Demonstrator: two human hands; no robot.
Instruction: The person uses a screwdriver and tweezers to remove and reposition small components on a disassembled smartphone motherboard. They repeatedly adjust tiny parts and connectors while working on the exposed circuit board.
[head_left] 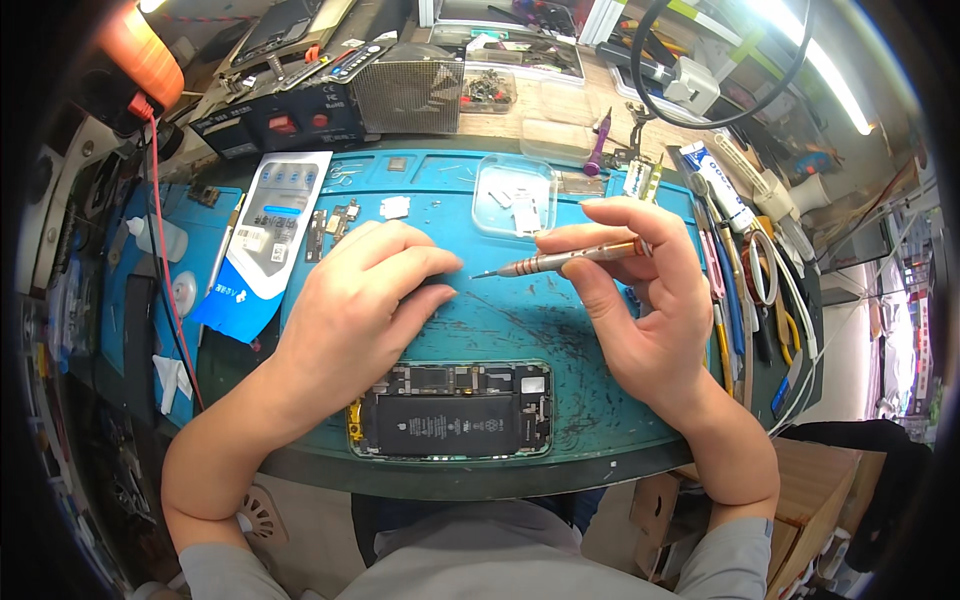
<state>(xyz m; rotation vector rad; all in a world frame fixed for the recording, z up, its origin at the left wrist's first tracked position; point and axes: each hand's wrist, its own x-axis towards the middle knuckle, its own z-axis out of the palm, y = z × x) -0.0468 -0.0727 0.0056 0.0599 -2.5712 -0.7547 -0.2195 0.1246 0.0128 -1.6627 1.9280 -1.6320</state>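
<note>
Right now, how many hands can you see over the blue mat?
2. The right hand holds a screwdriver; the left hand is near its tip, farther off than the opened phone. No other hands show.

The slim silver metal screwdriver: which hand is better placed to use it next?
Probably the right hand: it holds the screwdriver, while the left hand is only near the thin tip.

Head-worn fisheye view, facing down, near the blue mat [500, 325]
</note>
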